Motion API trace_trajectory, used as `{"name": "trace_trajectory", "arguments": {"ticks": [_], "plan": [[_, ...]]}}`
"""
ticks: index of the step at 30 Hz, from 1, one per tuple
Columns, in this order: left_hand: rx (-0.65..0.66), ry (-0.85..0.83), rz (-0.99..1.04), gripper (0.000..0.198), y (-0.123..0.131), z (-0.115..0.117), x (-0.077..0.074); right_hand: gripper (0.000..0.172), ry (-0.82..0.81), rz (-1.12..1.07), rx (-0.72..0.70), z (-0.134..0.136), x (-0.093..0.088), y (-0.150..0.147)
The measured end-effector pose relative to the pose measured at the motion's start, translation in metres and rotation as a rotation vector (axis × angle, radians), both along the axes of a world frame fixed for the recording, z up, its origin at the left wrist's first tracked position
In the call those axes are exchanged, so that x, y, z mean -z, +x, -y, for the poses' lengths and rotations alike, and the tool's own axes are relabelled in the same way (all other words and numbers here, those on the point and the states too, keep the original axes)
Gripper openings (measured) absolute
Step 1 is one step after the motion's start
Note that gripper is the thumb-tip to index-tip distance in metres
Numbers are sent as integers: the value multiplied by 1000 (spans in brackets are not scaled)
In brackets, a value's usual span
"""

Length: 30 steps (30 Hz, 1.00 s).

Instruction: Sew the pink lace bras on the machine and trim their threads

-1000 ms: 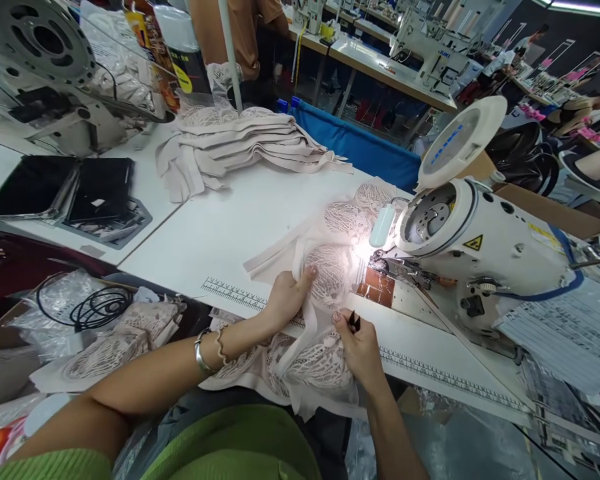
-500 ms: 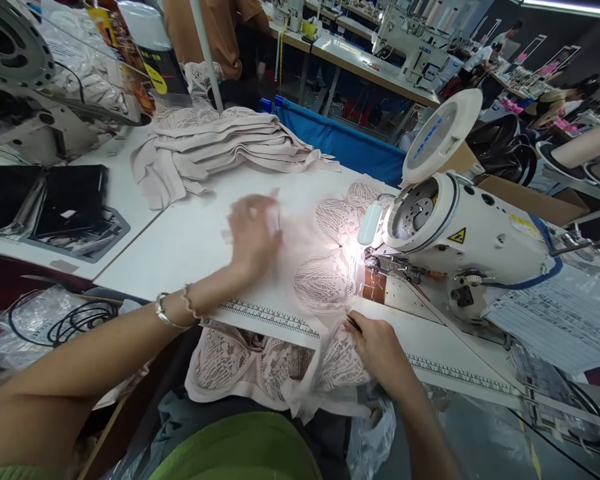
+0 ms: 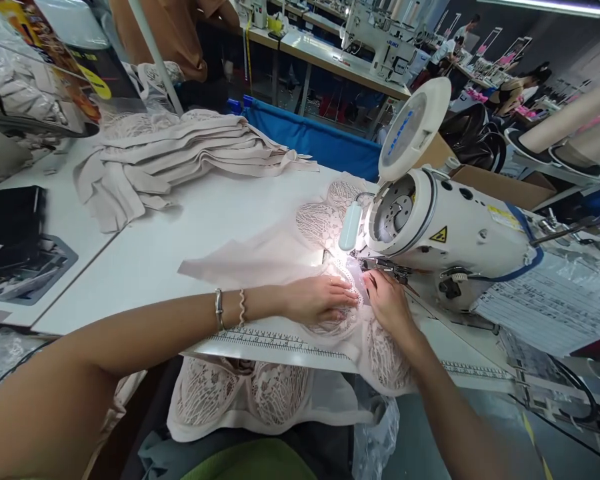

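Observation:
A pale pink lace garment lies on the white table and hangs over its front edge into my lap. My left hand rests flat on the lace, fingers stretched toward the needle. My right hand presses the lace just beside it, fingers bent, right under the needle area of the white sewing machine. The machine's lamp lights the fabric there. Whether my right hand holds anything is hidden.
A stack of beige fabric pieces lies at the back left of the table. A printed ruler runs along the front edge. Black trays sit far left. A person in brown stands behind; other machines beyond.
My left hand swept left across the table, then came back onto the lace by the needle. My right hand moved from the table's front edge up to the presser foot.

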<state>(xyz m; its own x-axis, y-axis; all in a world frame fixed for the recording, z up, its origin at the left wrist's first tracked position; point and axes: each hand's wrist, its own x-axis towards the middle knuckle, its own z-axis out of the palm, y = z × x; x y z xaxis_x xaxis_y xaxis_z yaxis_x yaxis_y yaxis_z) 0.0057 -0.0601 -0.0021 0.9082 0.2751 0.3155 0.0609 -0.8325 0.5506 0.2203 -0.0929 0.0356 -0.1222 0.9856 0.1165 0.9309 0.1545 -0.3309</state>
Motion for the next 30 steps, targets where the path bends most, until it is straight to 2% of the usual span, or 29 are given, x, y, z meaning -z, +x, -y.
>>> {"name": "trace_trajectory", "arguments": {"ticks": [2,4,5,6,8,11,13,20,24,30], "plan": [[-38,-104,0,32,-1,-13,-5,23,38,-125,91,-6,18,-10],[-208,-132,-23,30,3,-18,-7,24,72,-175,170,-8,28,-16],[-312,-91,-35,29,6,-17,-5,23,89,-179,193,-8,31,-16],[-400,-13,-49,28,9,-14,-3,23,103,-175,201,-7,33,-16],[-467,223,-90,33,14,-3,4,22,118,-151,182,-3,34,-15],[-442,583,-163,41,15,12,14,22,129,-108,144,3,36,-15],[-441,681,-200,42,14,17,14,22,152,-97,149,6,38,-16],[-432,567,-190,41,13,12,8,10,303,-16,77,12,49,-17],[-398,575,-157,44,12,9,10,18,428,127,-12,12,50,-20],[-370,476,-173,39,9,5,3,29,532,254,-140,13,44,-25]]}}
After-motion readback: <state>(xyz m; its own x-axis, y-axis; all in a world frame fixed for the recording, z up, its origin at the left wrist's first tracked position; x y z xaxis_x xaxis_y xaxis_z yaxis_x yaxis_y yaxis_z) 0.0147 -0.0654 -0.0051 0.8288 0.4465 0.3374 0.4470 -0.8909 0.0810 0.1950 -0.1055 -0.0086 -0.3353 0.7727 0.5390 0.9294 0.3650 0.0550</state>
